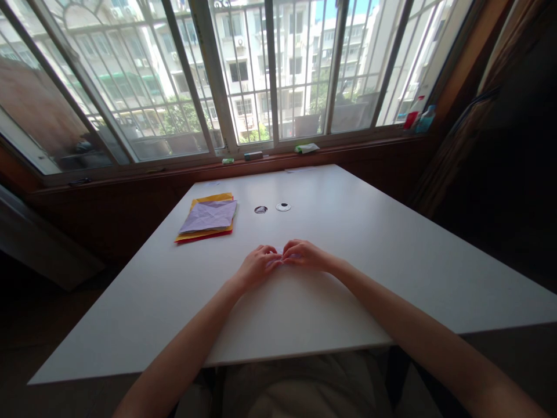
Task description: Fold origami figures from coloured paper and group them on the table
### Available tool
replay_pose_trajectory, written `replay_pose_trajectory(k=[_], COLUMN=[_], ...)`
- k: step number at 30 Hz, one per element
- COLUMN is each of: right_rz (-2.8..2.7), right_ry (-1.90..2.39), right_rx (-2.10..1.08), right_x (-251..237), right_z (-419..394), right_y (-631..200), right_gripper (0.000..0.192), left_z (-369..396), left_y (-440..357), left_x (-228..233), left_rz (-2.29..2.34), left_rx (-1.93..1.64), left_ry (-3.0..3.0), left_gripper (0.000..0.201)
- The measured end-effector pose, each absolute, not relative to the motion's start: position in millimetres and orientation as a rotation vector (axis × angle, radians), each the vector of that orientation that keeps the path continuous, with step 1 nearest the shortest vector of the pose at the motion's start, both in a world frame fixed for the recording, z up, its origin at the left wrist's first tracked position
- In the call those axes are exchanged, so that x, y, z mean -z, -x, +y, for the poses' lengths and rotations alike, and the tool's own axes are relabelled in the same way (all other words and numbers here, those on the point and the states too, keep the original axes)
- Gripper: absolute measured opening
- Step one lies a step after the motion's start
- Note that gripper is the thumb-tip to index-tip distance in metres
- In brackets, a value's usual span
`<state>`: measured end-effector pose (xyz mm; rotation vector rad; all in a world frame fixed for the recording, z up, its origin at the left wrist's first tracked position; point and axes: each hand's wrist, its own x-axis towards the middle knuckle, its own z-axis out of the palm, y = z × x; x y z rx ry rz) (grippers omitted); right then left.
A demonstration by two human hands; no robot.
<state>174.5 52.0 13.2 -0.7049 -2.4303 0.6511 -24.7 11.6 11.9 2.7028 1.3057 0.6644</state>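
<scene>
Both of my hands meet over the middle of the white table [331,302]. Between them is a small piece of lavender paper [279,251], mostly hidden by the fingers. My left hand [260,262] pinches its left side, thumb and fingers close together. On the other side, my right hand [303,255] has its fingers bent down onto the paper, fingertips nearly touching those of the left. How the paper is folded cannot be made out.
A stack of paper, creased lavender [209,215] over yellow [212,198] and red sheets, lies at the left. Beyond my hands are a round hole [261,209] and a round disc [283,206]. A green-and-white packet [307,148] and bottles [425,119] stand along the windowsill.
</scene>
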Motion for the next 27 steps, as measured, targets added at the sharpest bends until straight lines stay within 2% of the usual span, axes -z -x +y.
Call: replay_pose_trajectory(k=[11,16,27], right_rz=[-2.361,-2.379,-2.329], right_ry=[0.796,0.761,0.837], right_rx=[-0.482,-0.474,-0.376], right_x=[1.2,0.1,1.9], right_z=[53.6,52.8,52.8], right_y=[-170.4,-170.1,-167.2], right_gripper=[0.022,0.013,0.008], left_z=[15.6,15.0,18.0], left_y=[24.0,23.9,22.5], left_x=[-7.7,-6.3,-0.8], left_rz=[1.342,1.327,1.325], left_rx=[-0.703,-0.735,-0.826], left_ry=[-2.66,-2.647,-2.538], left_gripper=[0.023,0.018,0.014])
